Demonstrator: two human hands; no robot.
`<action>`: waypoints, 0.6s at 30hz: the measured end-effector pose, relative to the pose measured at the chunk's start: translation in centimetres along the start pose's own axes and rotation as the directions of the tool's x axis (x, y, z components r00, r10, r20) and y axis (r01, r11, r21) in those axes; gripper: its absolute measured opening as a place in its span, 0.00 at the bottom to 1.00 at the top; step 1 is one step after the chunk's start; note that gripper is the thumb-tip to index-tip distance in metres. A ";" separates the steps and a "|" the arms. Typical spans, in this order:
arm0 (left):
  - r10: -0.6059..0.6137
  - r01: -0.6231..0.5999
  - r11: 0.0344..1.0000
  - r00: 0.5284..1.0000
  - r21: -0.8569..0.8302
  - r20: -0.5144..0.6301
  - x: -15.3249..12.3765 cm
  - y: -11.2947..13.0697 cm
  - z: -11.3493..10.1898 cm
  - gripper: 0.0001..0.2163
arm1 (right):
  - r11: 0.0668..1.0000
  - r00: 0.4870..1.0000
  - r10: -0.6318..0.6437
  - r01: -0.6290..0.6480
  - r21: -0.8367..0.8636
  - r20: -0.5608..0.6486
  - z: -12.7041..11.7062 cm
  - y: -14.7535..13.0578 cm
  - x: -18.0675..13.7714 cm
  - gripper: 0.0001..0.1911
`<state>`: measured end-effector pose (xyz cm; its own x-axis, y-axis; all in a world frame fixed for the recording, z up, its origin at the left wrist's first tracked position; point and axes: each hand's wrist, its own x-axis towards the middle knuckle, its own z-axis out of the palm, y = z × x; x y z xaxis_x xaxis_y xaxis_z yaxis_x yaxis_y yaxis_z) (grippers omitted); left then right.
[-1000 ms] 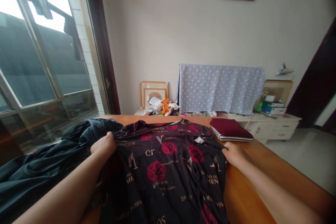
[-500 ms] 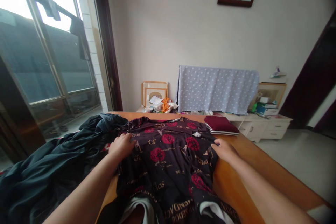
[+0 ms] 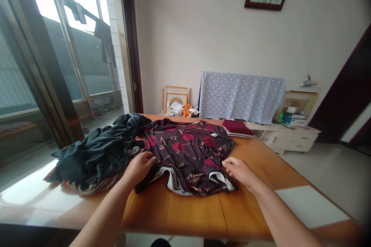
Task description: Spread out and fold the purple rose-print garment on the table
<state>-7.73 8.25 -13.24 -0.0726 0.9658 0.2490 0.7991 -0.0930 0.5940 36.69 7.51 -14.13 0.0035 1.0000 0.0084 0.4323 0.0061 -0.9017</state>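
A dark shirt (image 3: 191, 154) with red flower prints and pale lettering lies spread on the wooden table, collar at the far side. Its near hem is rumpled and shows a whitish inside. My left hand (image 3: 142, 166) is at the shirt's left side, fingers curled in on the edge. At the opposite side, the thumb and fingers of my right hand (image 3: 239, 170) pinch the right edge. Left of the shirt sits a heap of dark clothes (image 3: 98, 150).
Folded maroon and striped cloth (image 3: 237, 128) lies at the table's far right corner. A pale sheet (image 3: 313, 204) is on the table (image 3: 174, 216) at right. Behind stand a dotted cloth cover (image 3: 240, 96) and a white cabinet (image 3: 290, 139). A window is at left.
Both my hands have moved from the shirt's upper part down along its sides toward the near hem. The view has shifted, showing the table's near edge and the whole shirt.
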 end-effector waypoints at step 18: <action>-0.289 0.171 0.934 0.877 -0.313 -0.384 -8.5 1.4 -4.9 0.17 | 0.965 0.906 -0.078 0.172 0.195 -0.417 -4.1 0.4 -6.7 0.18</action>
